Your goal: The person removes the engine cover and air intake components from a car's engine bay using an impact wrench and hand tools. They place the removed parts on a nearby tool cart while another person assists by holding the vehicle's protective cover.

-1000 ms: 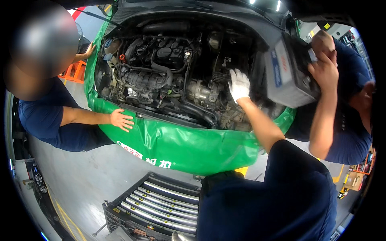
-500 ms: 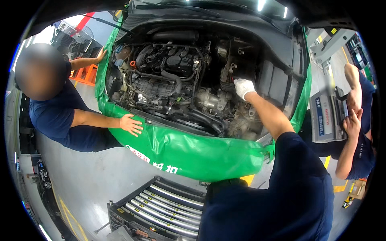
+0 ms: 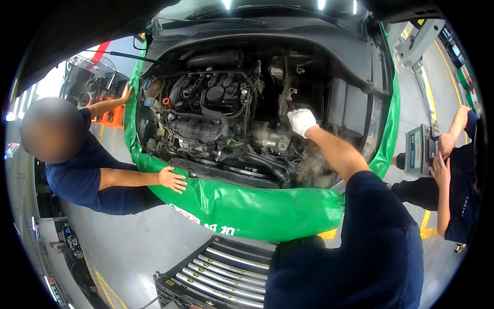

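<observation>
My right hand [image 3: 302, 122], in a white glove, reaches in from the lower right and is closed at the front of the black battery tray [image 3: 303, 95]. A slim red item [image 3: 293, 108] shows at its fingertips; what exactly it grips I cannot make out. Left of it lies the engine [image 3: 208, 98] with hoses and metal housings. A green protective cover [image 3: 247, 211] drapes over the car's front and sides. My left hand is out of sight.
On the left a co-worker [image 3: 77, 170] rests both hands on the cover. Another person at the right holds a grey car battery [image 3: 414, 152]. A tool cart [image 3: 216, 273] stands below the bumper; an orange stand [image 3: 116, 116] is behind the left co-worker.
The right-hand co-worker has carried the battery outward, away from the engine bay. My right fingers went from spread to closed at the tray. A glove at the lower edge has left view.
</observation>
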Available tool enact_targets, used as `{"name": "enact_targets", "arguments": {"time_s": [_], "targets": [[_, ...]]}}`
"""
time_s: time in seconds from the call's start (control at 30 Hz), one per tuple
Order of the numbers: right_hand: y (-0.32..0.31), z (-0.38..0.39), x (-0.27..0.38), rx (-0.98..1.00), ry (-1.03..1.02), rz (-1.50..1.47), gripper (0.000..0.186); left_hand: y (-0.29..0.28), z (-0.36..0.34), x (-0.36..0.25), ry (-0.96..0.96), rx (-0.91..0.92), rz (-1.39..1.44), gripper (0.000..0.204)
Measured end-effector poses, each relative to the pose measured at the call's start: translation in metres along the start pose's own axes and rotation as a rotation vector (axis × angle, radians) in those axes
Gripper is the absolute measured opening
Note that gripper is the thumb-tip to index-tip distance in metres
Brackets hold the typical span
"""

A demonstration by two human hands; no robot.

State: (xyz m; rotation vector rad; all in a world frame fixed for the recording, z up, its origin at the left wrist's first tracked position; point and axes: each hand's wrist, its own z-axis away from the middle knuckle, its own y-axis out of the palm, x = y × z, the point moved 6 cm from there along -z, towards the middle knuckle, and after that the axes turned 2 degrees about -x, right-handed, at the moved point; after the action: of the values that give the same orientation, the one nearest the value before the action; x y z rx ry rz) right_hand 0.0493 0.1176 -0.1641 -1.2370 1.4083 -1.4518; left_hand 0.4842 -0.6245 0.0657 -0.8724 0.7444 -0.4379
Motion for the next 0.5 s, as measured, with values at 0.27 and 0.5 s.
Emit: {"name": "enact_targets", "arguments": {"time_s": [0.27, 0.5], "targets": [[-0.005, 0.005, 0.001, 0.02, -0.007, -0.04, 0.012, 0.033, -0.051, -0.094, 0.231, 0.203, -0.17, 0.041], [-0.044, 0.021, -0.023, -0.177, 0.219, -0.301, 0.037, 0.155, -0.157, -0.293, 0.788, 0.316, -0.432, 0.023]]}}
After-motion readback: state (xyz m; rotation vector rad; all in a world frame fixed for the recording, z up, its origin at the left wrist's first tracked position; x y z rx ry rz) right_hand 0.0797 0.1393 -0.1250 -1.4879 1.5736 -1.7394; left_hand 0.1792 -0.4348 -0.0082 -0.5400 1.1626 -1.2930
